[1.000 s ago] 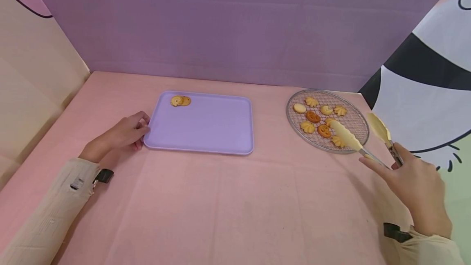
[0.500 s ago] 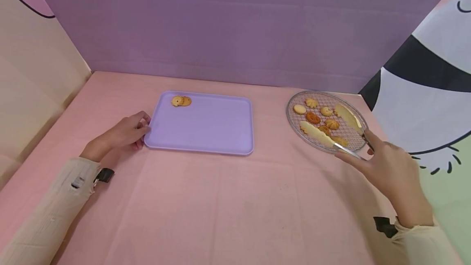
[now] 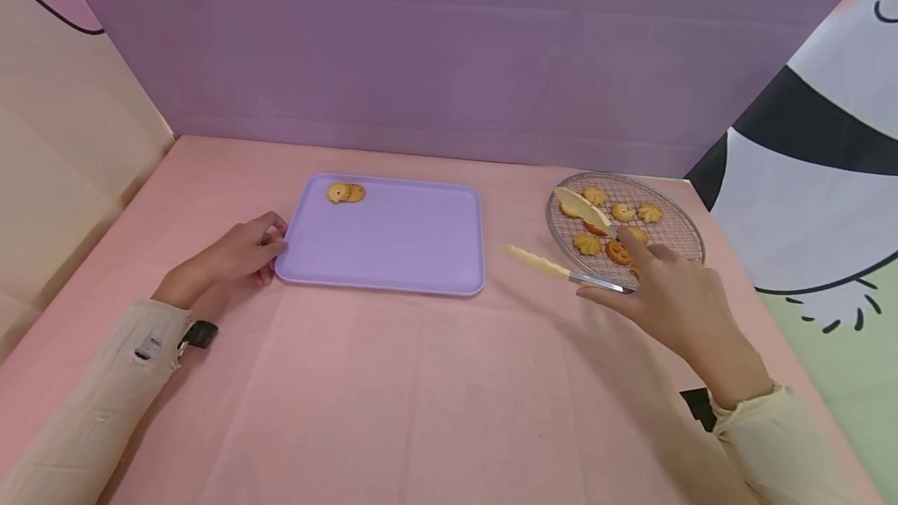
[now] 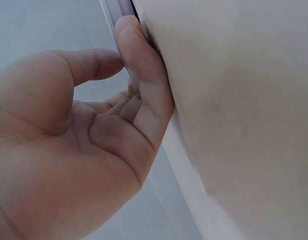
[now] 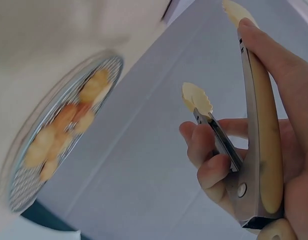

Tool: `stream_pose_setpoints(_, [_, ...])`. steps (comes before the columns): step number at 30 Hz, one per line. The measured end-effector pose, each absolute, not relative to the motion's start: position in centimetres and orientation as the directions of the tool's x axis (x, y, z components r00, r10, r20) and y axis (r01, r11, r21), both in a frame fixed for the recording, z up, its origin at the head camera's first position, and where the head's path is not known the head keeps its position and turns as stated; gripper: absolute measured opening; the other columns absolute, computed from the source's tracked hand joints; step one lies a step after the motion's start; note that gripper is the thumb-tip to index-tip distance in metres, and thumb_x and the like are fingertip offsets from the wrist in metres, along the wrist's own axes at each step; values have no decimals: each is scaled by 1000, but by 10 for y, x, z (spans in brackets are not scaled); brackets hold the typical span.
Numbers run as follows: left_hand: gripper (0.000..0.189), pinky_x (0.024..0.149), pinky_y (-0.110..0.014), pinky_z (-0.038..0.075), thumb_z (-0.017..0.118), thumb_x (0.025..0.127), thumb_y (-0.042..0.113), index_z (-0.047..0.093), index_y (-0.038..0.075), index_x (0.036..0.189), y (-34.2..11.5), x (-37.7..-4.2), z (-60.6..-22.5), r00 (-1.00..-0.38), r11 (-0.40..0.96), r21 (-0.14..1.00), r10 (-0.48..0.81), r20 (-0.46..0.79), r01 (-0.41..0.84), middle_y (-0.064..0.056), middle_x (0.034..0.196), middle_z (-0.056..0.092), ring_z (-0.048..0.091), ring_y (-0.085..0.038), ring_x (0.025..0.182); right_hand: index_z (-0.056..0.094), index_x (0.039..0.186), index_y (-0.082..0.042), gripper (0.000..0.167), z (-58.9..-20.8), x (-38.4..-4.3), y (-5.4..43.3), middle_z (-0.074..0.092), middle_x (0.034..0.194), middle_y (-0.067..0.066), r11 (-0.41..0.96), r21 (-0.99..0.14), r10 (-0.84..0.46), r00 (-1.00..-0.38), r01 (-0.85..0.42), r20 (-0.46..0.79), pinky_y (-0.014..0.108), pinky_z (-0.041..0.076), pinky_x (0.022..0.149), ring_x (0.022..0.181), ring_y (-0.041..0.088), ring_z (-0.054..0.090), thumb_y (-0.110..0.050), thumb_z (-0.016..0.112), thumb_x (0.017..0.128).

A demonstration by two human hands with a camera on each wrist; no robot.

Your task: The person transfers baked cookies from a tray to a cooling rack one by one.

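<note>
At the left edge of a lilac tray (image 3: pixel 400 244), my left hand (image 3: pixel 235 254) pinches the rim near the front corner, with thumb and index finger on it in the left wrist view. Two overlapping cookies (image 3: pixel 338 192) lie in the tray's back left corner. My right hand (image 3: pixel 677 298) grips a pair of tongs (image 3: pixel 536 262) with cream scalloped tips, spread wide with nothing between them. One tip overlaps the round wire rack (image 3: pixel 677 244) in the head view; the other hangs over the pink cloth left of it. Several cookies (image 3: pixel 586 244) rest on the rack, some hidden behind hand and tongs.
A pink cloth (image 3: pixel 421 380) covers the table. Behind it rises a purple backdrop (image 3: pixel 421 53), with a cream panel (image 3: pixel 70 100) at left and a printed panel (image 3: pixel 828 107) at right.
My right hand has swung the open tongs leftward, from the rack's right side across it and partly past its left edge. The left hand and tray have stayed in place.
</note>
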State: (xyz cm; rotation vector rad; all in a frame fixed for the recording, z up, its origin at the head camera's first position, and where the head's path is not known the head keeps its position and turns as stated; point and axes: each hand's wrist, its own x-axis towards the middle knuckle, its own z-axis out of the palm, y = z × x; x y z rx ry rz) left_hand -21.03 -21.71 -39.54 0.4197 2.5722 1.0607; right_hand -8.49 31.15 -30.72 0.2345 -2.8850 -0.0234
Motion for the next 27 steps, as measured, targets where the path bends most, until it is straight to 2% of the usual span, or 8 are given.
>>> stream_pose_setpoints(4, [30,50,-29,54,50,102,9,40,-5,127,-218,-210,-396,-904,678,720,387,-180,147,-10,73,60,59,-16,54,47,145,-10,98,-312,-93,290,62,81,20,963,72,-270,-916,-260,297,30,29,36,44,21,40,-69,75,72])
stream_pose_setpoints(6, [30,50,-29,54,50,102,9,40,-5,127,-218,-209,-396,-906,679,719,385,-178,147,-10,73,60,59,-16,54,50,140,-8,94,-312,-98,278,60,75,16,951,83,-309,-905,-298,294,29,28,37,45,20,39,-68,76,72])
stream_pose_setpoints(9, [29,50,-29,54,50,102,9,40,-5,126,-218,-208,-397,-907,678,719,384,-174,149,-10,73,60,59,-16,53,52,135,-7,90,-312,-108,259,64,79,14,940,65,-340,-904,-335,259,30,34,38,48,21,45,-68,75,73])
stream_pose_setpoints(12, [28,50,-29,54,50,102,9,40,-4,125,-218,-208,-397,-907,676,721,386,-170,152,-10,72,60,59,-17,53,50,139,-6,95,-311,-118,241,68,95,20,930,63,-366,-904,-362,220,32,38,38,49,24,50,-70,74,73])
stream_pose_setpoints(16, [27,51,-29,54,49,102,9,41,-4,124,-217,-208,-397,-906,676,721,387,-173,151,-10,72,60,59,-18,54,45,143,-5,101,-311,-130,218,68,102,21,924,51,-381,-912,-378,154,31,39,38,47,24,51,-73,71,74])
stream_pose_setpoints(20, [26,51,-30,54,48,102,9,41,-3,124,-215,-208,-397,-905,675,723,386,-177,147,-10,71,60,60,-18,54,44,142,-3,101,-312,-143,199,67,100,20,915,47,-403,-908,-400,116,32,44,42,51,25,55,-74,68,75])
stream_pose_setpoints(27, [27,50,-30,54,49,102,9,41,-4,124,-214,-208,-396,-904,668,728,392,-168,154,-10,70,60,60,-17,53,57,123,-4,88,-318,-172,169,64,82,13,872,107,-489,-854,-477,179,32,43,42,51,23,53,-76,68,74])
